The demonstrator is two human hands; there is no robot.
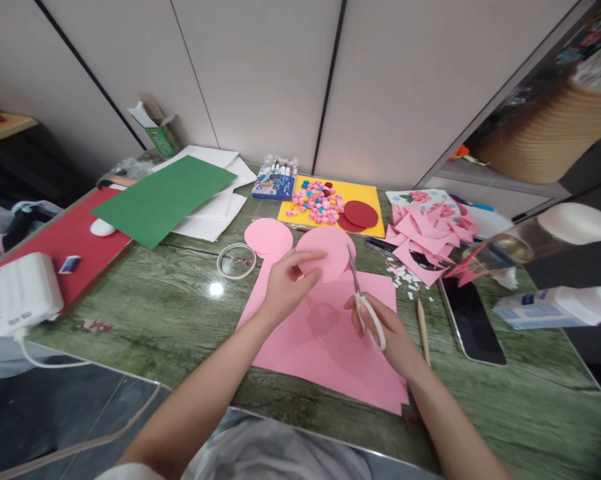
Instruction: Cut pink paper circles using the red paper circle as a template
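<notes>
My left hand (296, 275) is closed on the left edge of a round pink paper disc (330, 250), pinching it above a larger pink sheet (325, 347). In my right hand (380, 327) is a pair of white-handled scissors (369, 317), my fingers in the loops. The blades point up and away along the disc's right edge; whether they touch the paper I cannot tell. A second pink disc (266, 237) lies flat just left of the held one. Beside it rests a white ring (236, 261).
Pink paper scraps (425, 230), a pencil (423, 330) and a phone (473, 320) lie to the right, near bottles. Behind are a yellow sheet (375, 193) bearing pompoms and red discs, and a marker pack (275, 180). Green card (165, 197) and a white power bank (25, 293) are left.
</notes>
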